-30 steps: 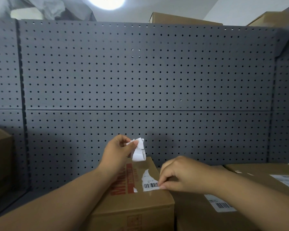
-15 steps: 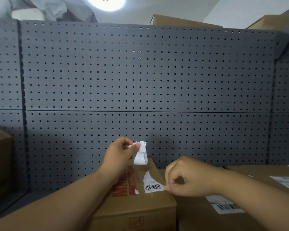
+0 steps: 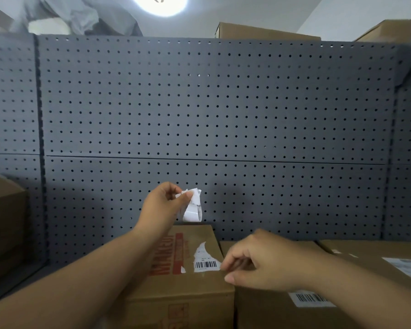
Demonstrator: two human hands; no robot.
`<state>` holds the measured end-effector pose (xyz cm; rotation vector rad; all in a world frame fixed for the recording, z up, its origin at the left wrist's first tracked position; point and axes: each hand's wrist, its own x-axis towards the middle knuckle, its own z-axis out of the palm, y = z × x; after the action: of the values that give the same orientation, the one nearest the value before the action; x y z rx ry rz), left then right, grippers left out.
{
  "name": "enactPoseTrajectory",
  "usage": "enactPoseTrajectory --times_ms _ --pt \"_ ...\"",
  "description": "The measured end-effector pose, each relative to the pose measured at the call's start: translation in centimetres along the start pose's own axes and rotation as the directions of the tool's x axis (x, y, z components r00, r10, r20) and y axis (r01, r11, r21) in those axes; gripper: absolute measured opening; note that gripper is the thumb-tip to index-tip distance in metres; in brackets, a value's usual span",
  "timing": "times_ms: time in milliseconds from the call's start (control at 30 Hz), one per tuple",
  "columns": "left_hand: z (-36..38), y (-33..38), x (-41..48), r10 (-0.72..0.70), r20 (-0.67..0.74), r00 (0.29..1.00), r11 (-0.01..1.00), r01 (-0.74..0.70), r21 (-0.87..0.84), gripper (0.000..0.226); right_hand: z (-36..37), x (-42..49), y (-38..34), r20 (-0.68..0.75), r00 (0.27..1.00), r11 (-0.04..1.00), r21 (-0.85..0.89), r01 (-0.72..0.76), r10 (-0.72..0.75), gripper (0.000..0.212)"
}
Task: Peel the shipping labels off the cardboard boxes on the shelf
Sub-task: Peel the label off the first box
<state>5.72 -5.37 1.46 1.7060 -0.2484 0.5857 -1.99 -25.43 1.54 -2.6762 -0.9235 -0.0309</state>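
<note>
A cardboard box point(image 3: 195, 288) with red print stands on the shelf before me. On its top a torn white label remnant point(image 3: 205, 260) with a barcode still sticks. My right hand point(image 3: 263, 264) pinches the remnant's right edge between thumb and fingertips. My left hand point(image 3: 164, 207) is raised above the box's far edge and holds curled, peeled label scraps point(image 3: 192, 208). To the right, a lower box point(image 3: 266, 309) carries a barcode label point(image 3: 311, 299), partly hidden by my right forearm.
A third box point(image 3: 365, 255) with a white label point(image 3: 406, 263) lies at the far right. Another brown box point(image 3: 5, 217) stands at the left edge. A grey pegboard wall point(image 3: 211, 115) backs the shelf, with boxes on top.
My right hand shifted slightly right along the remnant's edge and still pinches it. My left hand rose a little with the scraps. The remnant looks unchanged on the box.
</note>
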Motion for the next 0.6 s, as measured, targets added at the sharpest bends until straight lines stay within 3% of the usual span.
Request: enactPoseTrajectory --times_ms 300,467,600 --pt "2.8 0.7 -0.5 0.027 -0.038 0.999 0.996 -0.024 0.082 0.02 -1.1 -0.5 1.2 -0.037 0.999 1.0 -0.01 0.027 -0.027 0.026" --pt "5.3 1.8 -1.0 -0.008 -0.029 1.0 1.0 0.007 -0.007 0.019 -3.9 -1.3 5.4 -0.205 0.969 0.989 -0.028 -0.147 0.139 0.02" --pt "7.4 2.4 -1.4 -0.028 0.02 0.999 0.998 0.029 -0.047 0.043 -4.4 -2.6 9.3 -0.189 0.945 0.958 -0.05 -0.282 0.268 0.02"
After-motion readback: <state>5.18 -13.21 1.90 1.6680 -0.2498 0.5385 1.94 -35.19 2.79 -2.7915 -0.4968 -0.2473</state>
